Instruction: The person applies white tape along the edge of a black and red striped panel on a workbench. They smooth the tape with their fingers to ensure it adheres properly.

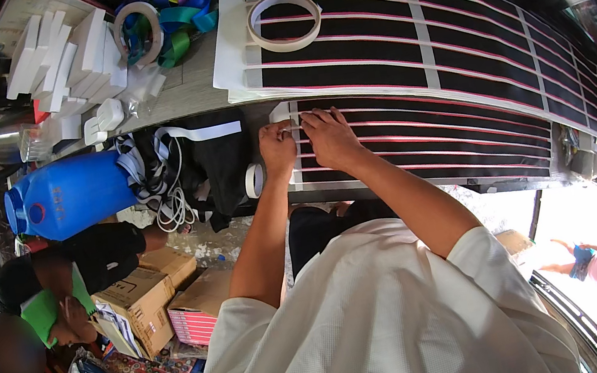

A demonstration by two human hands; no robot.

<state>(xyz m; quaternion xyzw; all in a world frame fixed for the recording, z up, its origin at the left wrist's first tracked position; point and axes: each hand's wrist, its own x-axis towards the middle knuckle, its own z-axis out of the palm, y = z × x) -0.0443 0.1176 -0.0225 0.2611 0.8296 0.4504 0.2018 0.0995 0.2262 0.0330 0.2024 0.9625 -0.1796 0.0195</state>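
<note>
Before me lies a black sheet with pale and red stripes [442, 134], crossed near its left end by a pale strip. My left hand [277, 146] is at that end, its fingers bent together; whether they pinch the strip or the sheet's edge cannot be told. Just to the right, my right hand [330, 133] rests palm down on the stripes with its fingertips near the strip. Behind the hands, a stack of similar striped sheets [370, 49] lies on the shelf, with a roll of masking tape [316, 31] on top. A white roll [254, 180] stands left of my left wrist.
A blue plastic jug [76, 189], a coiled white cable [176, 209] and black cloth [222, 169] lie to the left. White boxes [90, 55], another tape roll [121, 36] and ribbons [183, 14] crowd the back left. Cardboard boxes [141, 305] and people are at lower left; another person is outside.
</note>
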